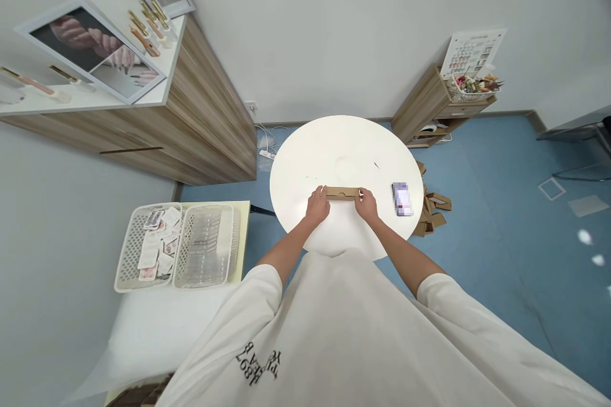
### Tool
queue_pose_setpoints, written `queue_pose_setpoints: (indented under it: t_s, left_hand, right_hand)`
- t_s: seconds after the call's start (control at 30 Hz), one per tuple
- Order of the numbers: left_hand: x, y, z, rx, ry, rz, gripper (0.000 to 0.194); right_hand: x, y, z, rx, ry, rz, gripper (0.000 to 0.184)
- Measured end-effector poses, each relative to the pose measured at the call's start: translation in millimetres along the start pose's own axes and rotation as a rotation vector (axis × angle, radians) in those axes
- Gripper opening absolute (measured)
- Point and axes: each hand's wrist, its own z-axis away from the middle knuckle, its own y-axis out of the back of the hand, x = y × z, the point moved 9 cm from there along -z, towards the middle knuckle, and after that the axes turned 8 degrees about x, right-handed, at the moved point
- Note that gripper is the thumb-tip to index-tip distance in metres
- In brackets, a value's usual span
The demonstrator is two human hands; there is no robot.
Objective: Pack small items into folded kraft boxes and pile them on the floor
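A small, long brown cardboard box (pixel 342 193) lies crosswise in front of me on the round white table (pixel 344 140). A half-round notch shows on its near side. My left hand (pixel 317 205) grips its left end, fingers bent around the corner. At the opposite end my right hand (pixel 366 205) grips the box between thumb and fingers. Some of the fingertips are hidden. To the right of the hands lies a phone-like object (pixel 401 199) whose surface is blurred out.
Several folded brown cardboard boxes (pixel 432 206) lie on the blue floor right of the table. On the left, one white basket (pixel 125 261) holds cards and another (pixel 233 248) holds clear plastic pieces. A wooden cabinet (pixel 210 89) and a small shelf unit (pixel 420 102) stand by the wall.
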Motion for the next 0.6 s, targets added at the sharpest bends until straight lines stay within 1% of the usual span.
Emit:
queue_pose_setpoints:
  t_s: [0.1, 0.27, 0.37, 0.47, 0.6]
  left_hand:
    - [1, 7.8, -7, 0.056, 0.029, 0.076, 0.051]
    - [-6, 10.6, -10, 0.064, 0.094, 0.141, 0.035]
    - [-10, 10.7, -9, 0.070, 0.096, 0.147, 0.033]
    - [-13, 9.5, -8, 0.066, 0.094, 0.169, 0.036]
    - [-17, 7.5, -11, 0.063, 0.129, 0.201, 0.039]
  right_hand:
    - [-2, 5, -3, 0.047, -0.021, -0.020, 0.038]
    - [-3, 5, -6, 0.054, -0.065, 0.006, 0.033]
    - [-4, 5, -6, 0.048, -0.073, 0.031, 0.033]
    - [-1, 5, -6, 0.047, -0.073, 0.065, 0.032]
    - [1, 8, -7, 0.050, -0.046, 0.057, 0.029]
